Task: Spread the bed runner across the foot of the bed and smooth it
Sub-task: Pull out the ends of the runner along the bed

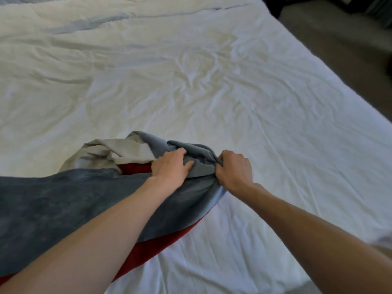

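The bed runner (63,194) is a blue-grey cloth with a red underside and a pale grey part, lying bunched on the white bed (212,85). It runs from the lower left edge toward the middle, where its end is crumpled into folds. My left hand (170,167) rests on the bunched end with fingers curled into the fabric. Just to its right, my right hand (233,170) is closed in a fist around a fold of the same end. Both forearms reach in from the bottom.
The wrinkled white duvet covers most of the view. The bed's right edge (331,66) runs diagonally, with grey carpet floor (350,39) beyond it. Dark furniture (318,3) stands at the top right.
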